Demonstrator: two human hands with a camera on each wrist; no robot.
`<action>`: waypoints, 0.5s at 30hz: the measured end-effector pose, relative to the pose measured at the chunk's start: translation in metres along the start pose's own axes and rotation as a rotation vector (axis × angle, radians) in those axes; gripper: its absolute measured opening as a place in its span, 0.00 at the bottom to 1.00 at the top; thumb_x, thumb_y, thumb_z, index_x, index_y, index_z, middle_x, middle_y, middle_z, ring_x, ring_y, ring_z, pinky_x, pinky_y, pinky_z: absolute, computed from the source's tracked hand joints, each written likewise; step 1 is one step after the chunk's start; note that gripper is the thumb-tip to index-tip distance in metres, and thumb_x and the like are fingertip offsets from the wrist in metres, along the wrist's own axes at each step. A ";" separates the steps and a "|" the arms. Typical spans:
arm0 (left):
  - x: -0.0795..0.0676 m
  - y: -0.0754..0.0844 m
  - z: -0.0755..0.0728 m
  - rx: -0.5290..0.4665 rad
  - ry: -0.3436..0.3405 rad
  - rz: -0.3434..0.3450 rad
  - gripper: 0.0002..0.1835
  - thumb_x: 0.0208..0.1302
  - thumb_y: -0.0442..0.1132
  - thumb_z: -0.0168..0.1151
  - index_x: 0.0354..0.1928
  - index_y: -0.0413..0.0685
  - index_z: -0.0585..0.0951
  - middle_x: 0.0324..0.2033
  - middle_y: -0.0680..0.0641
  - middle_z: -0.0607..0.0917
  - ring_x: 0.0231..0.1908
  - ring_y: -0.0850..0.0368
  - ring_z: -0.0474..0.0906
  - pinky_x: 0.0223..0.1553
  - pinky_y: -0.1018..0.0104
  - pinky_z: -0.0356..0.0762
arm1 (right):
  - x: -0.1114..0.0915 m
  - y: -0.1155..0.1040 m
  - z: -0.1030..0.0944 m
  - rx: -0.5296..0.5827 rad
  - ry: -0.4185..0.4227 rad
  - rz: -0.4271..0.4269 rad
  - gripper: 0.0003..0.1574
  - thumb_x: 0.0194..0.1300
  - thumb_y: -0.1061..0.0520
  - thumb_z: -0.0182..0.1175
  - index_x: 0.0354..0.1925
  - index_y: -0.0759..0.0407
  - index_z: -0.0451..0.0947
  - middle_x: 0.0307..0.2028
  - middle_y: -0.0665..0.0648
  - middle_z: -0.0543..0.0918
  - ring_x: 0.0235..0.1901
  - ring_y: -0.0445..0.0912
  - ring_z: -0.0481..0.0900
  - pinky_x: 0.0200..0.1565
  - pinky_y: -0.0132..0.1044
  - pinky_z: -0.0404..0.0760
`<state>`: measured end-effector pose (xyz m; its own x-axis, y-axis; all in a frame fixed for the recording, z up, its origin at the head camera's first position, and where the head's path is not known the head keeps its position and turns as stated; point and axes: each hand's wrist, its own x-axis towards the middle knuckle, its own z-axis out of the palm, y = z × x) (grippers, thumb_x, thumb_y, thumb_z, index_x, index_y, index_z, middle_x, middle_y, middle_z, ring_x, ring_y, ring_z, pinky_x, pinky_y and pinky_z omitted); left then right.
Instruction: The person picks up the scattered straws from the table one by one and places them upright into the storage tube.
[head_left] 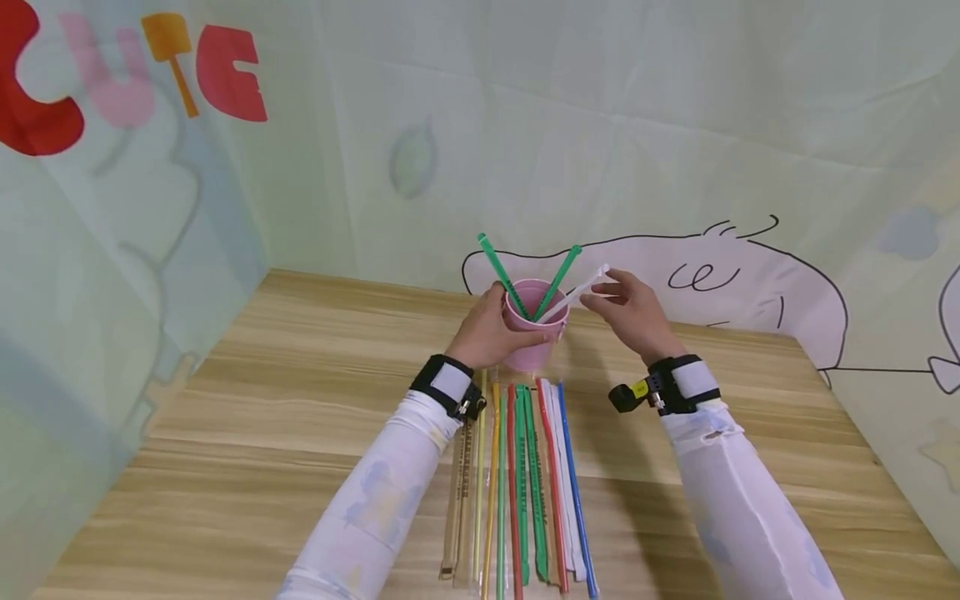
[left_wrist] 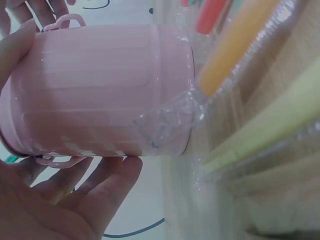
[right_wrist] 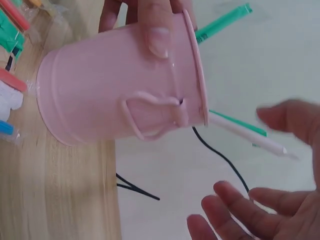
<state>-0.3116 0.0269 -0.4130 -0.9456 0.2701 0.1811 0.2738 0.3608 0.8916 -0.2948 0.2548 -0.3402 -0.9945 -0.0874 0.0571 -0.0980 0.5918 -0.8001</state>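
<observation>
My left hand (head_left: 482,331) holds a small pink bucket (head_left: 529,358), fingers round its far side and thumb across the front near the rim. Two green-wrapped straws (head_left: 558,280) stand inside, leaning apart. A white-wrapped straw (head_left: 567,300) leans out over the right rim. Beside its upper end is my right hand (head_left: 633,315); the right wrist view shows the thumb and fingers spread, apart from the white straw (right_wrist: 250,134). A small loop handle (right_wrist: 150,117) hangs on the bucket's side.
A row of straws (head_left: 517,492) lies on the wooden table (head_left: 315,433) in front of the bucket: brown, yellow, orange, green, red, white and blue, several in wrappers. A printed cloth backdrop (head_left: 525,125) rises behind the table and at both sides.
</observation>
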 end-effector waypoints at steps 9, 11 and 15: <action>-0.004 -0.001 -0.006 -0.016 -0.007 -0.003 0.51 0.45 0.61 0.75 0.67 0.51 0.60 0.59 0.47 0.73 0.55 0.57 0.69 0.55 0.53 0.76 | -0.003 0.023 0.020 0.094 -0.104 -0.013 0.60 0.56 0.33 0.66 0.75 0.49 0.47 0.68 0.57 0.66 0.64 0.48 0.62 0.62 0.60 0.66; -0.005 -0.001 -0.008 -0.016 -0.013 -0.011 0.53 0.44 0.62 0.76 0.68 0.52 0.59 0.59 0.47 0.72 0.55 0.57 0.69 0.55 0.54 0.75 | -0.003 0.028 0.030 0.124 -0.145 -0.032 0.60 0.57 0.35 0.67 0.75 0.48 0.46 0.69 0.57 0.63 0.65 0.49 0.59 0.64 0.60 0.64; -0.007 -0.003 -0.010 0.005 -0.022 0.000 0.52 0.44 0.58 0.77 0.68 0.50 0.59 0.59 0.46 0.72 0.56 0.56 0.69 0.55 0.54 0.75 | -0.001 0.033 0.049 0.170 -0.214 -0.104 0.62 0.55 0.43 0.71 0.75 0.47 0.45 0.70 0.58 0.59 0.66 0.52 0.56 0.66 0.61 0.58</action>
<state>-0.3076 0.0149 -0.4131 -0.9415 0.2900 0.1716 0.2747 0.3655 0.8894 -0.2957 0.2353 -0.3964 -0.9475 -0.3182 0.0315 -0.1737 0.4295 -0.8862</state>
